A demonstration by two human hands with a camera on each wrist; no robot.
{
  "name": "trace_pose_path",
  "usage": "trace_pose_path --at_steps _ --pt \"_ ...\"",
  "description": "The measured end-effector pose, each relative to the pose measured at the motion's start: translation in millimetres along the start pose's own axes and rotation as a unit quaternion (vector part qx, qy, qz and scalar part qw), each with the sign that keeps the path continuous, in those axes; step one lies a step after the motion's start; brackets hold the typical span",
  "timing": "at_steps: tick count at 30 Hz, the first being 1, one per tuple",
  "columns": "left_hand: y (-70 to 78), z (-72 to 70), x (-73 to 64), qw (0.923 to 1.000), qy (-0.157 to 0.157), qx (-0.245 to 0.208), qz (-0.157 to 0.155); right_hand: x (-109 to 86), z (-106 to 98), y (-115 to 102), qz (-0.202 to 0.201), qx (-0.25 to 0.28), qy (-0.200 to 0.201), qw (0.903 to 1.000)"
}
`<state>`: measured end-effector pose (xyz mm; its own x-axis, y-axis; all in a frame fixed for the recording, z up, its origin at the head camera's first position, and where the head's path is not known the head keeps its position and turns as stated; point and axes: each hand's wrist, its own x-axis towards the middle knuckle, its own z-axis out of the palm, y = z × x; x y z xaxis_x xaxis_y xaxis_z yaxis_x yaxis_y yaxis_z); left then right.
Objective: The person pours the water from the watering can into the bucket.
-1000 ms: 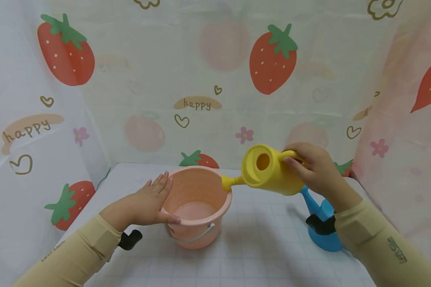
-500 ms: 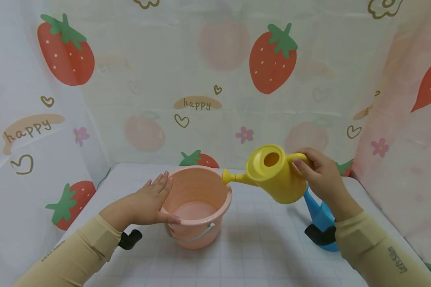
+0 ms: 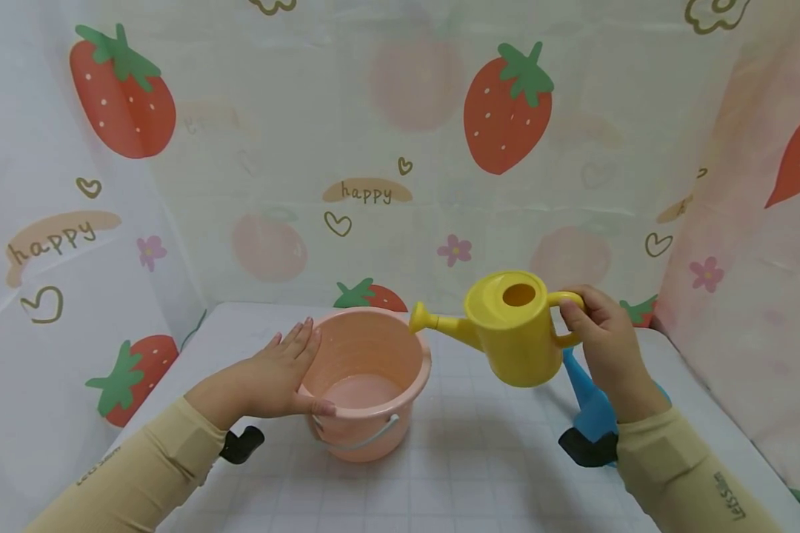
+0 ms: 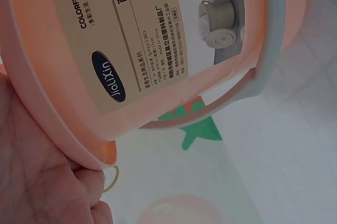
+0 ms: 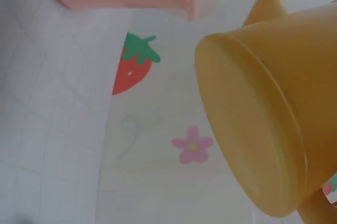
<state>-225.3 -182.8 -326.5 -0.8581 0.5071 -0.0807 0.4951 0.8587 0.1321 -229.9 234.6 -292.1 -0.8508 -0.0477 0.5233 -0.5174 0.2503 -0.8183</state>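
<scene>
A pink bucket (image 3: pixel 367 437) stands upright on the table, its light handle hanging down the front. My left hand (image 3: pixel 260 385) rests on the bucket's left rim with the fingers stretched out; in the left wrist view the palm (image 4: pixel 42 176) is against the rim beside a printed label (image 4: pixel 137 34). With my right hand (image 3: pixel 607 340) I grip the handle of a yellow watering can (image 3: pixel 516 340), held above the table to the right of the bucket. The can is nearly upright, its spout end by the bucket's right rim. Its base (image 5: pixel 247 124) shows in the right wrist view.
A blue watering can (image 3: pixel 590 403) stands on the table, partly hidden behind my right wrist. White sheets printed with strawberries (image 3: pixel 507 111) rise at the back and both sides of the gridded white tabletop (image 3: pixel 467 474).
The yellow watering can has tipped back from a forward tilt to nearly upright, shifting slightly right and down with my right hand. My left hand and the bucket have stayed put.
</scene>
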Motion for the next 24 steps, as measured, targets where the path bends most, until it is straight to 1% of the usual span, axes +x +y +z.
trace_pose_path --at_steps 2,5,9,14,20,24 --pt "-0.1 0.1 0.2 1.0 0.001 0.002 0.0 -1.1 -1 2 0.0 0.039 0.012 0.9992" --pt "-0.3 0.4 0.1 1.0 0.003 -0.002 0.004 -2.7 -2 5 0.001 0.076 0.027 0.9968" --pt "-0.1 0.2 -0.7 1.0 0.004 0.003 0.004 -5.5 -3 8 0.005 0.107 0.047 0.9932" --pt "-0.1 0.0 -0.7 1.0 0.002 0.002 0.003 -8.8 -6 13 0.002 0.157 0.072 0.985" --pt "-0.7 0.1 -0.8 1.0 0.002 0.001 0.004 -10.0 -9 16 -0.009 0.201 0.097 0.9748" --pt "-1.8 1.4 -0.5 1.0 0.003 0.0 0.005 -13.9 -10 19 -0.003 0.21 0.106 0.9719"
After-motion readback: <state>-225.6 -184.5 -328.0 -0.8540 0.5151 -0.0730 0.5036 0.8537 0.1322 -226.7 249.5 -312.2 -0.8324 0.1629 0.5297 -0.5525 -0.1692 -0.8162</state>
